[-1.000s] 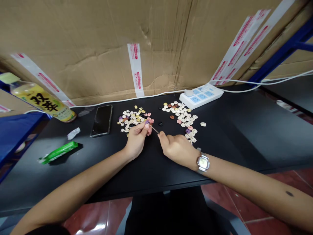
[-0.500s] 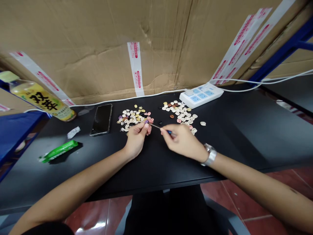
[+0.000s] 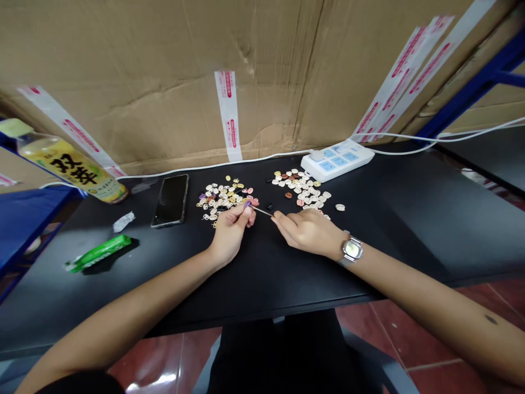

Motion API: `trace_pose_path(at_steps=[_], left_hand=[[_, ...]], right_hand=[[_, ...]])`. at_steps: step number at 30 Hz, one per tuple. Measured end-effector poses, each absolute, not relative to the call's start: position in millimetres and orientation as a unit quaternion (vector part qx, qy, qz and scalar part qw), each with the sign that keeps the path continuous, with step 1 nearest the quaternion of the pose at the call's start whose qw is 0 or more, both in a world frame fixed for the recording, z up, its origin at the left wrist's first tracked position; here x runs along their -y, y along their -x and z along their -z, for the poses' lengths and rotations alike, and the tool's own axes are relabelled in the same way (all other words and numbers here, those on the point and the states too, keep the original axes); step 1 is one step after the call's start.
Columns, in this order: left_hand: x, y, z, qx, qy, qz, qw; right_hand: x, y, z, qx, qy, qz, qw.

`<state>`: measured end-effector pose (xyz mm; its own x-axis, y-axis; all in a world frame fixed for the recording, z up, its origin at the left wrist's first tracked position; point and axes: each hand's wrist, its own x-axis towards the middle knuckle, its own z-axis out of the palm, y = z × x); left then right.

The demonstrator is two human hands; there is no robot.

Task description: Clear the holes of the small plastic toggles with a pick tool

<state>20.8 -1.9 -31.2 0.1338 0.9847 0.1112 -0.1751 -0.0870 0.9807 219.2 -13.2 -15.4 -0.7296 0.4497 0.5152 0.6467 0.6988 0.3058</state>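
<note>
My left hand (image 3: pixel 230 229) pinches a small purple oval piece (image 3: pixel 248 203) between thumb and finger. My right hand (image 3: pixel 307 232) is closed round a screwdriver (image 3: pixel 261 210) with a thin metal shaft; its handle is hidden in the palm. The shaft's tip meets the purple piece, or comes very close to it. Just behind my left hand lies a loose pile of small oval pieces (image 3: pixel 221 192) in white, yellow, pink and other colours. A second pile of mostly white pieces (image 3: pixel 308 191) spreads beyond my right hand. One black piece (image 3: pixel 269 206) lies between the piles.
On the black table (image 3: pixel 254 284), a phone (image 3: pixel 170 200), a green wrapper (image 3: pixel 100 253), a crumpled scrap (image 3: pixel 123 221) and a yellow drink bottle (image 3: pixel 69 167) are at the left. A white power strip (image 3: pixel 338 160) and its cable sit against the cardboard wall (image 3: pixel 164 82).
My right hand has rolled over, so the watch face now points up and the blue handle is out of sight. My left hand has barely shifted, still pinching the purple piece.
</note>
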Motion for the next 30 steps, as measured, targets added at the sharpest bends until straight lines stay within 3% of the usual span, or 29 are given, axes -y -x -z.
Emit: trace_pose_path(at_steps=[6, 14, 19, 30], left_hand=[[3, -20, 29, -0.393, -0.506, -0.528, 0.556], [1, -20, 30, -0.363, -0.501, -0.512, 0.596], [-1, -20, 30, -0.357, -0.488, -0.507, 0.614], [0, -18, 23, -0.316, -0.432, -0.488, 0.689]], right_hand=[[12, -223, 0, 0.914, 0.263, 0.262, 0.165], [6, -235, 6, 0.869, 0.359, -0.017, 0.34], [7, -239, 11, 0.848, 0.371, -0.114, 0.361], [17, -248, -2, 0.822, 0.356, -0.078, 0.438]])
